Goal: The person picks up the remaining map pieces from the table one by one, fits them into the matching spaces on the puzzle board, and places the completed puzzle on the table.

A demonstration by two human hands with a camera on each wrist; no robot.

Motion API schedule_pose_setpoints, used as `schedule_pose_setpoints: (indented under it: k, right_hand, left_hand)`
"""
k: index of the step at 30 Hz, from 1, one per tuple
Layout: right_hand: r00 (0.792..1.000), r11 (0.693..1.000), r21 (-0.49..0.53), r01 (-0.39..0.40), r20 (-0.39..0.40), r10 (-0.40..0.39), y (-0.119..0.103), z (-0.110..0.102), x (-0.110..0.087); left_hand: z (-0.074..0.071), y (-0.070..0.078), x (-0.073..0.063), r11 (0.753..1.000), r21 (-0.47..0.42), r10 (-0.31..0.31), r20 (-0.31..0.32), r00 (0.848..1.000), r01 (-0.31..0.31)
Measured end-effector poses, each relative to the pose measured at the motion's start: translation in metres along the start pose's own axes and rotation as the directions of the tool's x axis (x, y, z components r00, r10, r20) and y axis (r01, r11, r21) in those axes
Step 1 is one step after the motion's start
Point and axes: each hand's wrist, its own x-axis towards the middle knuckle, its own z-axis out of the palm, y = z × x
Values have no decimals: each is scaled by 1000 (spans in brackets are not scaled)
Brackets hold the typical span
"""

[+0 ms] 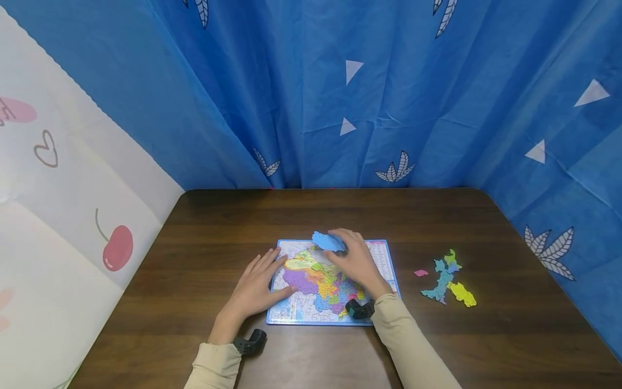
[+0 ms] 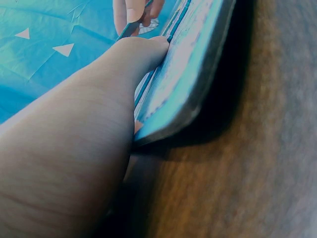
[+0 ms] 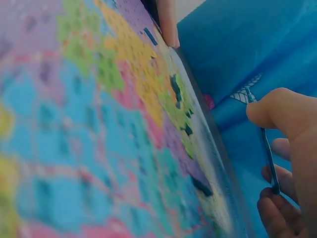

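A map puzzle board [image 1: 382,259] with brightly coloured regions lies flat on the table. Spread over its left edge is my left hand [image 1: 257,286], fingers fairly straight; in the left wrist view its thumb [image 2: 143,53] touches the board's surface. Above the board's upper part, my right hand [image 1: 357,262] pinches a light blue puzzle piece [image 1: 324,241] between thumb and fingers. The right wrist view shows this puzzle piece [image 3: 269,156] edge-on, raised off the board. Part of the piece is hidden behind the right hand.
Right of the board, on the dark wooden table [image 1: 223,216], lie loose puzzle pieces: a pink one [image 1: 420,273], a yellow one [image 1: 462,294] and a teal cluster [image 1: 443,282]. A blue curtain [image 1: 311,97] hangs behind the table, and a white printed sheet [image 1: 73,216] hangs at left.
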Motion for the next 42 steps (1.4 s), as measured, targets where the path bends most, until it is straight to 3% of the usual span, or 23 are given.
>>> schedule_pose_setpoints:
  k: [13, 20, 28, 42]
  right_hand:
    - [999, 998, 53, 18, -30, -16, -6, 11, 0]
    - [999, 997, 82, -16, -29, 18, -7, 22, -1]
    - [998, 996, 63, 61, -13, -61, -8, 28, -4]
    - [996, 994, 60, 92, -3, -92, -1, 32, -4]
  left_hand:
    - [2, -2, 0, 1000, 10, 4, -5, 1000, -4]
    - [3, -3, 0, 1000, 5, 6, -5, 1000, -6]
    - [2, -2, 0, 1000, 3, 15, -16, 1000, -15]
    - [8, -4, 1, 1000, 10, 27, -36, 999, -27]
